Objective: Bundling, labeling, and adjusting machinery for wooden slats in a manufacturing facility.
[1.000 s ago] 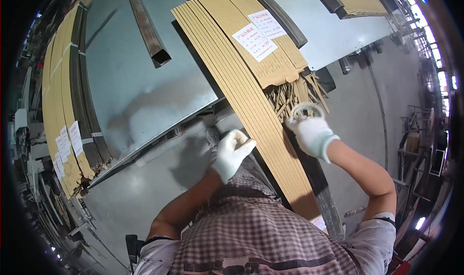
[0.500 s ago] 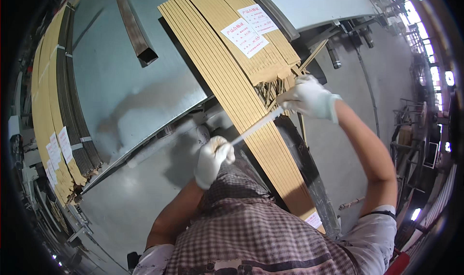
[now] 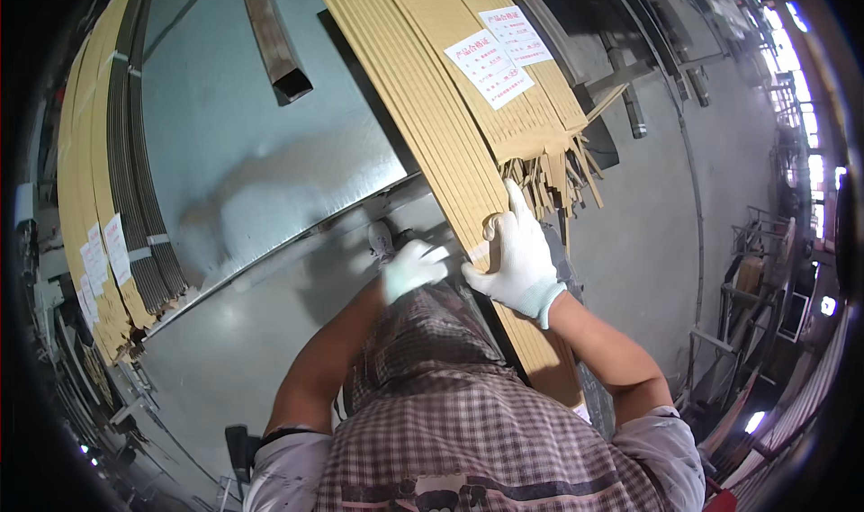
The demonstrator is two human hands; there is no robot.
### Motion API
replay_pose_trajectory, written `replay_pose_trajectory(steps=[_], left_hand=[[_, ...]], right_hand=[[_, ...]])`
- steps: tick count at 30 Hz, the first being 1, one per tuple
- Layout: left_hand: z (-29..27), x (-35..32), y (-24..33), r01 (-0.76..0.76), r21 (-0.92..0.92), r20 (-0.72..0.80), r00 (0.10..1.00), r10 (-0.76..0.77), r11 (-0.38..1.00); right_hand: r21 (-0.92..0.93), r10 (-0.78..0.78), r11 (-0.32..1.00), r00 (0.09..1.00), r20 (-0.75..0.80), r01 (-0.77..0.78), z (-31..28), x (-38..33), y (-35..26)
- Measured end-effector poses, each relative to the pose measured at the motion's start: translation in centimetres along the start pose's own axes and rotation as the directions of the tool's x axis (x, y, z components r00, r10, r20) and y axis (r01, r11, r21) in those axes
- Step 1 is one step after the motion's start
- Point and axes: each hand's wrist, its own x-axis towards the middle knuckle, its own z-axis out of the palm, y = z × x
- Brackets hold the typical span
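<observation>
A long bundle of tan ridged strips runs diagonally from the far table toward my body. My right hand, in a white glove, lies across this bundle with thumb and fingers spread. Beside its thumb, a short pale tape band crosses the strips; part of it is hidden under the hand. My left hand, also gloved, is just left of the bundle, apart from it. It is blurred, its fingers look parted, and nothing shows in it.
Another tan-wrapped bundle with ragged torn ends and white labels lies alongside. A metal-topped table holds a rectangular steel tube. Dark strips and more tan bundles line its left side.
The pale tape stretched between my hands now lies across the bundle. My right hand has come down and nearer onto the strips; my left has moved slightly right and let go of the tape.
</observation>
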Motion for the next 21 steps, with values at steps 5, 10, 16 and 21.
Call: replay_pose_trajectory(steps=[5,10,16,21], left_hand=[[3.0,-2.0,15.9,-0.063,-0.131,-0.125,0.991,0.046,0.989],[10.1,5.3,14.8,0.153,0.004,-0.286,0.947,-0.146,0.988],[9.9,8.6,12.4,0.020,0.850,-0.271,0.874,0.404,0.526],[10.2,8.6,12.1,-0.005,0.901,-0.231,0.841,0.490,0.434]], right_hand=[[-0.030,-0.049,0.999,0.992,-0.117,0.046,1.0,-0.7,1.6],[0.469,-0.323,0.846,0.944,0.073,0.253,-5.5,0.3,3.4],[-0.427,0.093,0.891,0.862,0.499,0.151,-11.7,3.5,-1.6],[-0.528,0.253,0.849,0.867,0.430,0.014,-4.8,5.3,4.3]])
